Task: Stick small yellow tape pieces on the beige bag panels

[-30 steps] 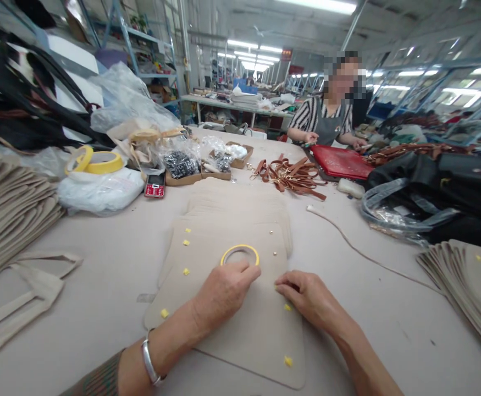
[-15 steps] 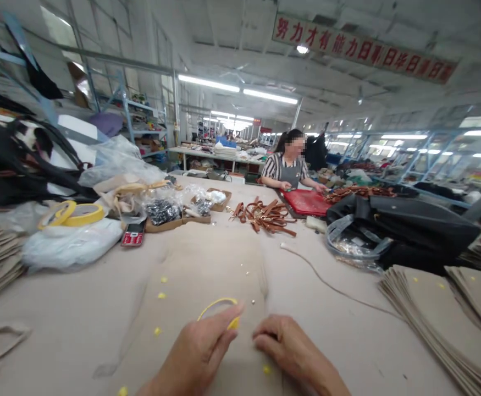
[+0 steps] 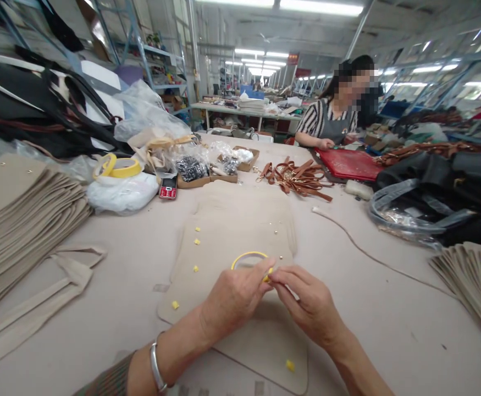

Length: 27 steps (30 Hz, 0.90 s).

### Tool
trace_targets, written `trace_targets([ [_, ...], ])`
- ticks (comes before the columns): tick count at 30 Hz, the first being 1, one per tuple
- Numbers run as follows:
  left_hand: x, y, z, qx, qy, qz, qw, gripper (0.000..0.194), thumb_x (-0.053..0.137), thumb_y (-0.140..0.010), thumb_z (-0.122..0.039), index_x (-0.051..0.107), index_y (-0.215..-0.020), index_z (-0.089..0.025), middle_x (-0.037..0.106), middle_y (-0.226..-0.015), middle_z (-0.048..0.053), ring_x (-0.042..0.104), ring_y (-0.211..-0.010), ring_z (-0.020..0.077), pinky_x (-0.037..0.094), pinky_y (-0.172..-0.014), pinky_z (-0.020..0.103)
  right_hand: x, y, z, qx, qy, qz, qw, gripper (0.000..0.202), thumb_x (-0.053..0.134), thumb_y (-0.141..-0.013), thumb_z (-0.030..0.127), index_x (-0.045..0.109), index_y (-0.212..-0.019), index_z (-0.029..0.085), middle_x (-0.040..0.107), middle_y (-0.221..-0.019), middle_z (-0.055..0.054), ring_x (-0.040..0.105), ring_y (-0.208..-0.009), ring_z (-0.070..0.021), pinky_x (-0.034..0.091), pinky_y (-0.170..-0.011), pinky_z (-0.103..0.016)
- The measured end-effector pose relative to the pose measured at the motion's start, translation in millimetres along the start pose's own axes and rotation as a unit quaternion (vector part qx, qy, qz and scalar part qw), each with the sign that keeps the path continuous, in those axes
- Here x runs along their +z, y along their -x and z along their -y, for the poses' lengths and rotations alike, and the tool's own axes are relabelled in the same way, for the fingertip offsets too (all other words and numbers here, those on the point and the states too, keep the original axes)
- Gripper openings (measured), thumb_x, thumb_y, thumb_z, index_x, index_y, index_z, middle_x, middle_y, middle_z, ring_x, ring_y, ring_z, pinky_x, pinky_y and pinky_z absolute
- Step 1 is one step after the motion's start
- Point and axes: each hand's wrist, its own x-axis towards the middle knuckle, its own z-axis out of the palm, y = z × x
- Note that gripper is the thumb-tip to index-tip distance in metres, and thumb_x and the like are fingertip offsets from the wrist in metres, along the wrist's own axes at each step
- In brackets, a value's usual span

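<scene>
My left hand [image 3: 232, 300] is closed around a roll of yellow tape [image 3: 249, 254], whose far rim shows above the fingers. Fingertips of my right hand [image 3: 312, 300] pinch at the tape's end, right against the left fingers. Both hands are over a stack of beige panels [image 3: 240, 209] lying flat on the table. Small yellow tape pieces [image 3: 175, 304] dot the top panel's left side, and another tape piece [image 3: 290, 365] sits near its lower right corner. Small metal studs [image 3: 281, 257] show along the right side.
Beige panels are piled at left [image 3: 26, 220] and right [image 3: 471, 291]. Beige straps [image 3: 71, 275] lie at left. Further back are two yellow tape rolls [image 3: 125, 168], brown straps [image 3: 298, 179], a cord [image 3: 359, 247] and a black bag [image 3: 471, 187]. A person [image 3: 335, 118] handles a red piece [image 3: 349, 163] across the table.
My right hand has come across to meet the left at the tape. The view has tilted down, showing more of the panel and my forearms.
</scene>
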Motion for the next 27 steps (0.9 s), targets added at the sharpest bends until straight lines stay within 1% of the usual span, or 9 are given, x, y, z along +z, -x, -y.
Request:
trace_targets([
  [4,3.5,0,0,0.010,0.018,0.004,1.000,0.033,0.039,-0.099,-0.025,0.038,-0.131,-0.015,0.069,-0.105,0.008,0.069,-0.085,0.0187,0.055,-0.068,0.028,6,-1,-2,-0.002,0.017,0.000,1.000,0.020,0.049,-0.087,0.004,0.061,-0.095,0.018,0.066,-0.079,-0.004,0.063,-0.075,-0.0147,0.052,-0.070,-0.026],
  [7,2.7,-1,0,-0.015,0.049,0.027,0.998,0.027,0.039,-0.098,-0.023,0.043,-0.125,-0.017,0.069,-0.100,0.005,0.067,-0.086,0.0176,0.053,-0.070,0.027,9,-2,-4,0.003,0.036,-0.020,0.999,0.018,0.049,-0.084,0.003,0.059,-0.087,0.018,0.062,-0.069,-0.001,0.059,-0.065,-0.0129,0.048,-0.061,-0.024],
  [10,-1.6,-8,0,-0.046,0.064,0.059,0.995,0.014,0.040,-0.098,-0.022,0.053,-0.102,-0.019,0.066,-0.083,0.001,0.064,-0.075,0.0155,0.048,-0.062,0.024,10,-3,-7,0.006,0.063,-0.037,0.997,0.015,0.051,-0.083,0.004,0.060,-0.083,0.017,0.060,-0.065,-0.001,0.057,-0.059,-0.0118,0.046,-0.058,-0.023],
  [13,-4.8,-19,4,-0.060,0.061,0.068,0.994,0.018,0.041,-0.097,-0.020,0.052,-0.082,-0.019,0.059,-0.072,-0.001,0.057,-0.064,0.0135,0.041,-0.056,0.023,8,-7,-8,0.024,0.068,-0.050,0.996,0.015,0.051,-0.082,0.006,0.062,-0.082,0.016,0.059,-0.063,0.000,0.056,-0.057,-0.0110,0.044,-0.056,-0.022],
  [15,-3.7,-27,6,-0.048,0.044,0.050,0.997,0.021,0.040,-0.096,-0.018,0.051,-0.079,-0.019,0.056,-0.069,-0.001,0.053,-0.061,0.0132,0.038,-0.055,0.024,8,-12,-8,0.079,0.041,-0.057,0.994,0.015,0.052,-0.081,0.009,0.064,-0.079,0.017,0.061,-0.062,0.001,0.057,-0.055,-0.0105,0.045,-0.056,-0.022],
  [17,-0.2,-33,8,-0.020,0.009,0.019,1.000,0.023,0.037,-0.096,-0.017,0.050,-0.077,-0.019,0.052,-0.067,-0.001,0.049,-0.058,0.0138,0.034,-0.052,0.026,9,-17,-11,0.195,-0.024,-0.055,0.979,0.014,0.053,-0.081,0.015,0.064,-0.074,0.018,0.061,-0.059,0.001,0.057,-0.051,-0.0102,0.044,-0.051,-0.021],
  [21,8.4,-37,6,0.037,-0.026,-0.029,0.999,0.023,0.036,-0.096,-0.014,0.050,-0.078,-0.019,0.049,-0.066,-0.001,0.045,-0.056,0.0147,0.030,-0.051,0.028,8,-21,-30,0.420,-0.150,-0.071,0.892,0.018,0.057,-0.078,0.031,0.062,-0.068,0.017,0.059,-0.051,0.003,0.056,-0.045,-0.0111,0.044,-0.045,-0.020],
  [24,17.7,-36,8,0.034,-0.053,-0.027,0.998,0.019,0.040,-0.095,-0.013,0.051,-0.080,-0.019,0.050,-0.067,-0.001,0.045,-0.058,0.0151,0.032,-0.053,0.028,1,-14,-51,0.482,-0.185,-0.063,0.854,0.026,0.062,-0.074,0.041,0.064,-0.070,0.016,0.059,-0.052,0.002,0.056,-0.046,-0.0119,0.046,-0.046,-0.022],
  [27,33.5,-31,17,0.025,-0.122,0.029,0.992,0.014,0.049,-0.092,-0.016,0.051,-0.079,-0.019,0.054,-0.071,0.000,0.049,-0.064,0.0173,0.037,-0.056,0.028,-5,-5,-65,0.497,-0.226,-0.021,0.837,0.037,0.064,-0.073,0.050,0.067,-0.080,0.013,0.063,-0.060,-0.001,0.059,-0.052,-0.0126,0.048,-0.051,-0.024],
])
